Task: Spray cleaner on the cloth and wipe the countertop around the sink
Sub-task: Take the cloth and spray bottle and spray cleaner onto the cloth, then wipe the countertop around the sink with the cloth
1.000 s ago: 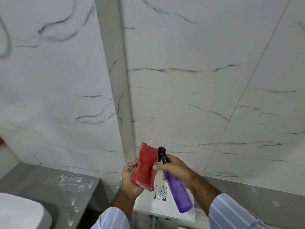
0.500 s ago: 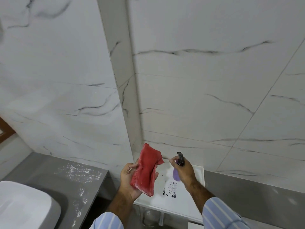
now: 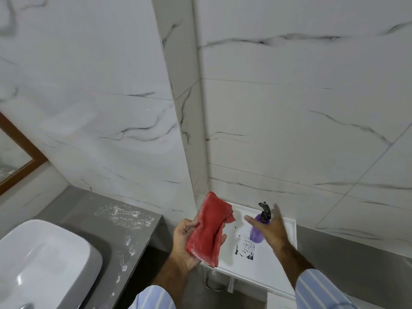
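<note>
My left hand (image 3: 186,241) holds a folded red cloth (image 3: 208,230) upright at lower centre. A purple spray bottle (image 3: 257,229) with a black trigger head stands on a white shelf (image 3: 287,259) to the right of the cloth. My right hand (image 3: 270,230) hovers just in front of the bottle with fingers spread, holding nothing. The grey countertop (image 3: 89,210) lies at lower left, speckled with white residue, around a white sink basin (image 3: 44,264).
White marble-look wall tiles fill the upper view, with a protruding tiled column (image 3: 187,108) in the middle. A wood-framed mirror (image 3: 17,166) is at the left edge. A dark gap separates the countertop from the shelf. Metal pipework (image 3: 214,284) shows under the shelf.
My right hand set the spray bottle down on the white shelf and let go, fingers now spread. The cloth stays in my left hand. The view tilted down and left, showing more sink.
</note>
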A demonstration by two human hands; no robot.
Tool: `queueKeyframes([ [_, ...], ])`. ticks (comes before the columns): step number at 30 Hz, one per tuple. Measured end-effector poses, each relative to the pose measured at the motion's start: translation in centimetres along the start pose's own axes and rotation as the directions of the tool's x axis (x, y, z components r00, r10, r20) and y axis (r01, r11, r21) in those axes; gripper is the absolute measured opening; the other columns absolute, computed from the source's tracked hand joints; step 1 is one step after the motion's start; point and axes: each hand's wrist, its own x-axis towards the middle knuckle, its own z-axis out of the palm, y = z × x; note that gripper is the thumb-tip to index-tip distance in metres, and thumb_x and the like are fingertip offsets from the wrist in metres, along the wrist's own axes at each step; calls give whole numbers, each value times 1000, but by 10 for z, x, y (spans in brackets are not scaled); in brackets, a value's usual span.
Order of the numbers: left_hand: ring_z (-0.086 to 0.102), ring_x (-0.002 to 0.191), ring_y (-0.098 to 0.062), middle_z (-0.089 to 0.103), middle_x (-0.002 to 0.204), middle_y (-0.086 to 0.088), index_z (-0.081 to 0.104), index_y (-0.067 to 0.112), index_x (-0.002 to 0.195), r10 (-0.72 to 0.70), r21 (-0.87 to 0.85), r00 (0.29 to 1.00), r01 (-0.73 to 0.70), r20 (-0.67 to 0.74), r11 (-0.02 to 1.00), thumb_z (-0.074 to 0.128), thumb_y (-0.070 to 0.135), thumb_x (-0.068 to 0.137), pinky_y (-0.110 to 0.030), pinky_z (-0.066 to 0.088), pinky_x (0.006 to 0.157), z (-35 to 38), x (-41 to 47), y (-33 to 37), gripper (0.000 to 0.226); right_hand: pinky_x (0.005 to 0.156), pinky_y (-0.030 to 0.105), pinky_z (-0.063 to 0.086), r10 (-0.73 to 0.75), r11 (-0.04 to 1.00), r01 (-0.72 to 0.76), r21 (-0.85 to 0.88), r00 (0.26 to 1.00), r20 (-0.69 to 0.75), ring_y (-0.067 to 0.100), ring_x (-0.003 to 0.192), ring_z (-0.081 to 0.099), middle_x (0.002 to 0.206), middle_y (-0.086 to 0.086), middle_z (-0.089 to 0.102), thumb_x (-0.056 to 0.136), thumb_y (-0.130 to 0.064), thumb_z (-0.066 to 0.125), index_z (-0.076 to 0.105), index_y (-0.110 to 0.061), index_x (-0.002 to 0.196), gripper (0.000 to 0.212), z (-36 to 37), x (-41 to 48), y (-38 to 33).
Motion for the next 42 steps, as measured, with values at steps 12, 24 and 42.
queueKeyframes([
  [12, 47, 120, -44, 46, 137, -32, 36, 8, 154, 40, 197, 975, -84, 220, 977, 26, 22, 86, -55, 44, 106, -40, -87, 24, 70, 114, 55, 45, 26, 879, -326, 348, 762, 647, 37, 122, 65, 133, 22, 71, 86, -30, 78, 66, -13, 137, 55, 78, -108, -37],
  [24, 67, 80, -10, 78, 95, 0, 82, 22, 98, 10, 882, 970, 216, -243, 418, 75, 13, 88, -30, 57, 82, -168, -138, 265, 15, 92, 50, 59, 53, 997, -79, 7, 726, 685, 37, 91, 77, 101, 25, 80, 60, -20, 95, 81, -3, 101, 47, 293, -77, -109],
  [42, 67, 125, -34, 69, 136, -9, 73, 20, 125, 329, 707, 864, 502, -382, -498, 66, 13, 94, -42, 56, 99, -320, -31, 483, 32, 79, 17, 48, -316, 356, 881, -313, 428, 846, 17, 92, 72, 102, -5, 76, 51, -4, 91, 73, -25, 93, 50, 593, -22, -2],
])
